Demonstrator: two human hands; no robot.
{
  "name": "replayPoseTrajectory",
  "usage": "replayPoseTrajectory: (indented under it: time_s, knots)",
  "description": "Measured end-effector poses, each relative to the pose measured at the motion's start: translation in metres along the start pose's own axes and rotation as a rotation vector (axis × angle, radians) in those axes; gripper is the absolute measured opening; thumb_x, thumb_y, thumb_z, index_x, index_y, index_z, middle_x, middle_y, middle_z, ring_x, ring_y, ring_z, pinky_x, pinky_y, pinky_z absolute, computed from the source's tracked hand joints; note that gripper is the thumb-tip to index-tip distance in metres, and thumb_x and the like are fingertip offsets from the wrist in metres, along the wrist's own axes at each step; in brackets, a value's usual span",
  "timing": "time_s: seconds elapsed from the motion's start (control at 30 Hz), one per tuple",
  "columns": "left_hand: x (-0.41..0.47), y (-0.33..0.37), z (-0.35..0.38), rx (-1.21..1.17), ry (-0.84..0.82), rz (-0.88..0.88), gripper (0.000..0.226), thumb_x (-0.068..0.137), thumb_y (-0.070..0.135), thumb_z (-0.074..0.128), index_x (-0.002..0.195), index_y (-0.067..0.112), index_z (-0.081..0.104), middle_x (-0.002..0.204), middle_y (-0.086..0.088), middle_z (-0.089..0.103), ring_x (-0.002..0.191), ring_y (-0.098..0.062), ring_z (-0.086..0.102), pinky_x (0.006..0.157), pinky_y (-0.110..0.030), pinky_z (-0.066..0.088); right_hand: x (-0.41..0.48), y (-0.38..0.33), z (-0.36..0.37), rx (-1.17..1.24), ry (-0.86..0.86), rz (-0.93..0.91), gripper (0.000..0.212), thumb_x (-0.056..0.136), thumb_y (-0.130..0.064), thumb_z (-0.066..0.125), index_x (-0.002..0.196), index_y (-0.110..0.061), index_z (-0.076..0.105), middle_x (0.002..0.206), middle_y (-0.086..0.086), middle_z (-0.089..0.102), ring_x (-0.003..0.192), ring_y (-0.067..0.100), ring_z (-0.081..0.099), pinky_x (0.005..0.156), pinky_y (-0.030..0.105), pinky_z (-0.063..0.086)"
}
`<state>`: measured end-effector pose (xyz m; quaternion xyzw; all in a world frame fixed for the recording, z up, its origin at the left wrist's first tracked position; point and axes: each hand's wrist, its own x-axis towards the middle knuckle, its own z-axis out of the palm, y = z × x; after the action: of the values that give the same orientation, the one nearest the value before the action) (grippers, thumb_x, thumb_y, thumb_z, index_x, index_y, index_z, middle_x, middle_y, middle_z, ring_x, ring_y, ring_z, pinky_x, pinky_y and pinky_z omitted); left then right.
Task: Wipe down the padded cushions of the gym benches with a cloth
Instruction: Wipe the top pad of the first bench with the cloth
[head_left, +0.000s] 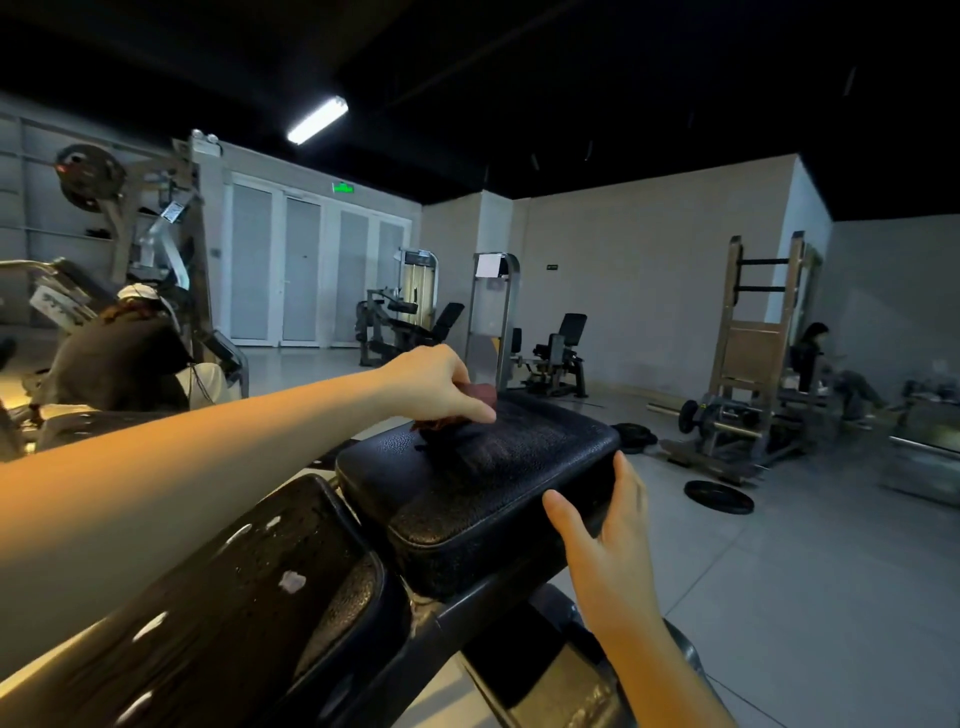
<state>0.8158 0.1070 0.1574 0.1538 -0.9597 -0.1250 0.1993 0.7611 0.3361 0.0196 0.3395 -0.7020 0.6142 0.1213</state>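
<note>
Head view, black pebbled cushion (493, 483), dark reddish cloth (480, 392)

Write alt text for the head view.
A left hand holds a reddish cloth on a black bench cushion while the right hand grips the cushion's side edge. Behind are gym machines and a weight plate on the floor.
</note>
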Motion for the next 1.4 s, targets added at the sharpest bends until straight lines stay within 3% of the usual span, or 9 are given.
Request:
replayPoseTrajectory:
  time_s: [0.1,0.23,0.33,0.47,0.6,0.87,1.1,1.23,1.4]
  knots:
    - [0.0,-0.003,0.0,0.136,0.026,0.011,0.028,0.084,0.041,0.077,0.091,0.015,0.075,0.08,-0.003,0.073,0.076,-0.022,0.068,0.068,-0.034,0.053,0.0,0.001,-0.001,0.007,-0.013,0.005,0.094,0.086,-0.059,0.065,0.161,-0.028,0.018,0.158,-0.008,0.027,0.144,0.013,0.034,0.116,0.042,0.036]
    - [-0.008,-0.003,-0.004,-0.008,0.064,-0.012,0.015,0.086,0.03,0.078,0.087,0.015,0.077,0.072,-0.002,0.072,0.064,-0.015,0.065,0.059,-0.03,0.052,0.0,0.001,-0.001,0.015,-0.02,0.004,0.091,0.089,-0.052,0.068,0.161,-0.029,0.017,0.158,-0.008,0.027,0.144,0.012,0.033,0.116,0.04,0.036]
    - [-0.03,0.016,0.0,-0.009,0.043,0.137,0.009,0.087,0.028,0.076,0.094,0.023,0.078,0.08,0.003,0.073,0.072,-0.014,0.068,0.062,-0.027,0.053,0.001,0.001,0.0,0.018,-0.01,0.006,0.094,0.085,-0.056,0.066,0.161,-0.03,0.017,0.158,-0.009,0.026,0.145,0.012,0.032,0.117,0.043,0.036]
    - [-0.049,0.023,0.002,0.057,0.016,0.271,0.017,0.092,0.027,0.073,0.109,0.025,0.076,0.091,0.005,0.073,0.078,-0.009,0.067,0.07,-0.028,0.057,0.002,0.004,0.0,0.031,-0.013,0.014,0.088,0.092,-0.042,0.07,0.161,-0.029,0.018,0.158,-0.009,0.026,0.143,0.012,0.034,0.117,0.041,0.036]
    - [-0.043,-0.003,-0.001,0.18,0.122,0.081,0.02,0.094,0.024,0.068,0.112,0.02,0.076,0.092,0.001,0.073,0.083,-0.017,0.066,0.081,-0.04,0.058,0.0,0.003,-0.001,0.027,-0.027,0.014,0.089,0.091,-0.043,0.07,0.161,-0.029,0.017,0.16,-0.01,0.025,0.143,0.01,0.032,0.113,0.033,0.033]
    - [-0.071,0.029,0.005,0.12,0.045,0.3,0.012,0.095,0.024,0.069,0.106,0.024,0.075,0.089,0.004,0.072,0.078,-0.013,0.066,0.071,-0.032,0.054,0.002,0.003,-0.002,0.05,-0.021,0.01,0.086,0.091,-0.04,0.071,0.16,-0.03,0.02,0.155,-0.009,0.029,0.139,0.008,0.037,0.11,0.033,0.037]
    - [-0.061,0.014,0.0,0.061,0.098,0.126,0.008,0.093,0.022,0.069,0.095,0.022,0.077,0.076,0.002,0.073,0.071,-0.017,0.068,0.067,-0.034,0.055,0.0,0.001,-0.001,0.034,-0.019,0.007,0.093,0.085,-0.055,0.066,0.161,-0.029,0.018,0.158,-0.009,0.027,0.144,0.012,0.034,0.118,0.043,0.036]
    - [-0.068,0.037,0.002,-0.058,0.021,0.236,0.012,0.092,0.026,0.072,0.104,0.025,0.075,0.086,0.003,0.074,0.078,-0.013,0.068,0.075,-0.034,0.057,0.001,0.0,0.0,0.023,-0.012,0.01,0.1,0.077,-0.063,0.061,0.16,-0.03,0.018,0.156,-0.01,0.028,0.143,0.01,0.034,0.117,0.044,0.037]
    - [-0.061,0.019,-0.003,0.011,0.135,0.12,0.024,0.089,0.021,0.071,0.112,0.026,0.068,0.108,0.002,0.073,0.092,-0.016,0.068,0.089,-0.043,0.057,-0.002,-0.002,-0.003,0.03,-0.026,0.013,0.1,0.075,-0.064,0.061,0.16,-0.029,0.02,0.156,-0.009,0.029,0.143,0.01,0.035,0.117,0.041,0.038]
